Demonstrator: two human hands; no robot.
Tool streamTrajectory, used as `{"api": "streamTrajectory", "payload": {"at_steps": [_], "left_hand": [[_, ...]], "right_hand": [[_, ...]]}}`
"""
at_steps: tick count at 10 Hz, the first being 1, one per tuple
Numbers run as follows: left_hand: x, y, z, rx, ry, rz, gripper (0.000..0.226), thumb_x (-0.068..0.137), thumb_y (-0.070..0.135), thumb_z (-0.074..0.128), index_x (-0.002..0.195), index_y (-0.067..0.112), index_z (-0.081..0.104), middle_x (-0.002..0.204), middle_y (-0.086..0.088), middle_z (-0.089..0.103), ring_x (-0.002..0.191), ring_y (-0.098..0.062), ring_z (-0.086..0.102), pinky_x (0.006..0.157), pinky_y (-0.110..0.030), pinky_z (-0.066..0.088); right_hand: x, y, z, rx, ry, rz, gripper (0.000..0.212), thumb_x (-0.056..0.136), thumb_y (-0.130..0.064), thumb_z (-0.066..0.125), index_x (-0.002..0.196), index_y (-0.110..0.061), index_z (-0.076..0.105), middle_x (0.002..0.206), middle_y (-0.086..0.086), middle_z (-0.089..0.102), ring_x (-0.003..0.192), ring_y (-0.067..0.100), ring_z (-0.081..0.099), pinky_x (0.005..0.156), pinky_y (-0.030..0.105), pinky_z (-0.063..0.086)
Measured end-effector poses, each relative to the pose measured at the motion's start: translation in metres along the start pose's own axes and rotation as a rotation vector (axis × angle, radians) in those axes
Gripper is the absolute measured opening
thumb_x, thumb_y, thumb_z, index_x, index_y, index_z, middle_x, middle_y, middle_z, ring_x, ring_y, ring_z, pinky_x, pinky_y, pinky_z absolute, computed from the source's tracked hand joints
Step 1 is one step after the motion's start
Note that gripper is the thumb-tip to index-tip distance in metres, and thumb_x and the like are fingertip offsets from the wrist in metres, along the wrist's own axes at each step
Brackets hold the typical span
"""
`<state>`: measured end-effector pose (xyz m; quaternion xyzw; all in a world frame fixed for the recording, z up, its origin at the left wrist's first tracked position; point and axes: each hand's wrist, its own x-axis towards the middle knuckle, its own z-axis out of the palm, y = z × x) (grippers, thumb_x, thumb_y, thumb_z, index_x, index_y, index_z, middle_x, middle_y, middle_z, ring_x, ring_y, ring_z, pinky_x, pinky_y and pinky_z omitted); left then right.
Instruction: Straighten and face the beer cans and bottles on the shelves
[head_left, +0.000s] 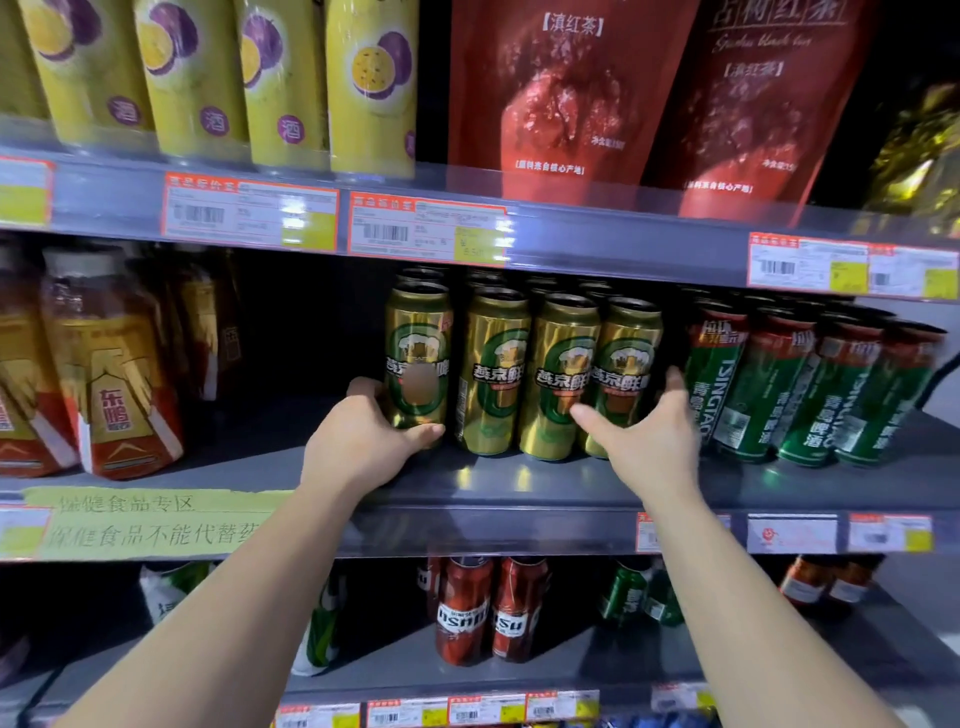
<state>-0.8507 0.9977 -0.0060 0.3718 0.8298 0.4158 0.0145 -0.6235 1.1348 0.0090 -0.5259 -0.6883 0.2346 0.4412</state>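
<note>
A front row of gold beer cans with green labels stands on the middle shelf (519, 483), with more rows behind. My left hand (363, 436) wraps the base of the leftmost gold can (418, 353), thumb across its front. At the other end, my right hand (644, 431) cups the rightmost gold can (626, 364), thumb in front and fingers reaching behind its right side. Two gold cans (496, 374) stand between them. Green Tsingtao cans (769, 384) line up to the right, leaning in this wide view.
Orange-gold drink bottles (114, 364) stand at the left of the same shelf, past a dark gap. Yellow passion-fruit cans (197, 78) and red tea pouches (566, 88) fill the shelf above. Red cans (465, 608) and green cans (631, 592) sit on the shelf below.
</note>
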Motion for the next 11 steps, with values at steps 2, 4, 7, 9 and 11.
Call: {"api": "streamTrajectory", "payload": {"at_steps": [2,4,7,9,11], "left_hand": [[-0.002,0.000,0.001,0.021,0.012,0.032,0.076,0.068,0.058,0.077,0.125,0.016,0.050,0.113,-0.003,0.066,0.104,-0.027,0.062,0.076,-0.034,0.049],[0.003,-0.006,0.004,0.044,0.029,0.035,0.083,0.063,0.066,0.075,0.127,0.019,0.049,0.115,-0.003,0.067,0.104,-0.028,0.062,0.080,-0.040,0.053],[0.004,-0.005,0.006,0.087,0.043,0.058,0.088,0.060,0.071,0.074,0.125,0.016,0.049,0.111,-0.006,0.067,0.099,-0.032,0.062,0.076,-0.041,0.054],[0.008,-0.007,0.009,0.118,0.026,0.084,0.097,0.054,0.079,0.070,0.128,0.020,0.050,0.118,-0.009,0.066,0.106,-0.034,0.061,0.081,-0.043,0.053],[-0.012,-0.001,0.019,-0.100,0.386,0.181,0.085,0.062,0.079,0.064,0.127,0.027,0.046,0.121,-0.006,0.059,0.114,-0.028,0.057,0.092,-0.053,0.050]], "right_hand": [[0.018,0.012,-0.004,-0.012,-0.213,0.035,0.088,0.069,-0.047,0.081,0.137,-0.016,0.036,0.122,0.006,0.059,0.107,0.026,0.056,0.088,0.040,0.050],[0.023,0.020,-0.009,0.004,-0.264,-0.033,0.078,0.073,-0.040,0.080,0.137,-0.023,0.038,0.122,0.001,0.062,0.106,0.023,0.059,0.092,0.044,0.050],[0.017,0.018,-0.009,-0.060,-0.172,-0.032,0.077,0.074,-0.047,0.077,0.135,-0.018,0.039,0.123,0.002,0.059,0.109,0.024,0.057,0.085,0.037,0.049],[0.016,0.016,-0.014,-0.064,-0.249,-0.031,0.080,0.075,-0.046,0.076,0.137,-0.015,0.037,0.128,0.005,0.056,0.114,0.026,0.055,0.090,0.041,0.050],[0.002,0.043,-0.038,-0.306,-0.131,-0.228,0.065,0.086,-0.054,0.058,0.142,-0.026,0.039,0.135,0.000,0.055,0.123,0.024,0.050,0.097,0.040,0.042]]}}
